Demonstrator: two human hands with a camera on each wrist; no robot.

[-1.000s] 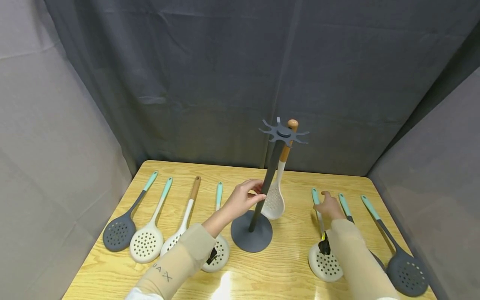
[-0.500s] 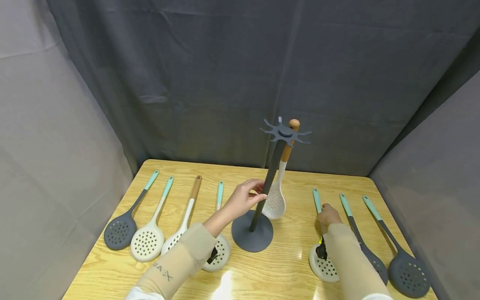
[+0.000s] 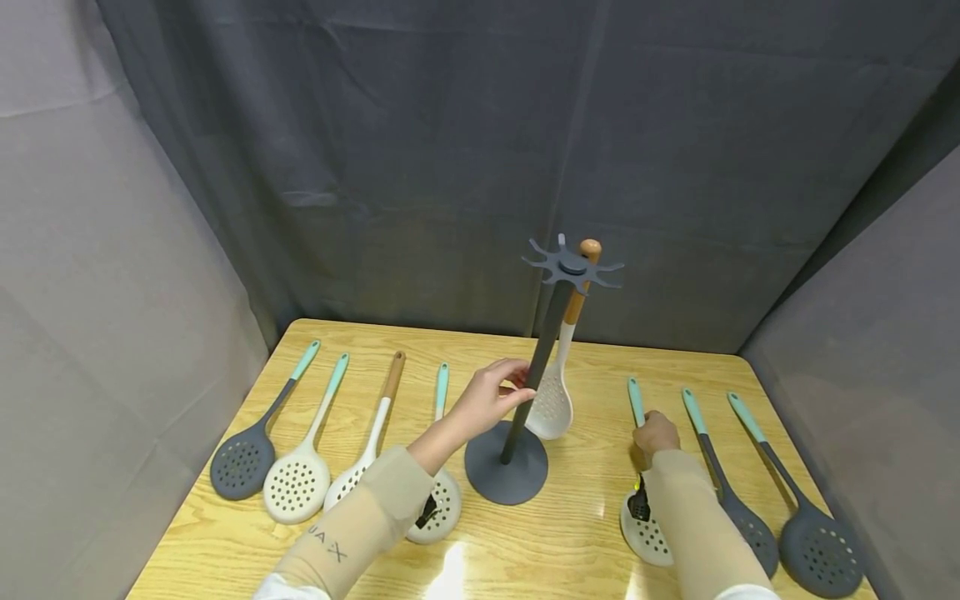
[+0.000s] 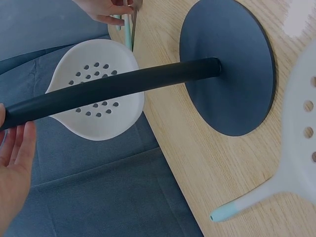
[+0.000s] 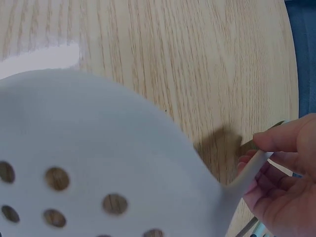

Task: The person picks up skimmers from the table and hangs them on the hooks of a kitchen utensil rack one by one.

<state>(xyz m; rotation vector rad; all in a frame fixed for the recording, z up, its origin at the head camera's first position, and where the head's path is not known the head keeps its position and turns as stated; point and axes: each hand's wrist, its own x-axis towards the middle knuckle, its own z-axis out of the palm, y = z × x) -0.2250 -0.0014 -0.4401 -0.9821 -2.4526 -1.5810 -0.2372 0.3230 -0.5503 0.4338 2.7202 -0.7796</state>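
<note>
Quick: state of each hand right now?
Left hand: holding the dark grey, round stand pole.
Right hand: holding the rightmost white, round, mint-handled skimmer.

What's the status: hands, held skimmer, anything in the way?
Left hand holds stand. Right hand grips white skimmer. Dark skimmer close beside right sleeve; no obstruction seen.
</note>
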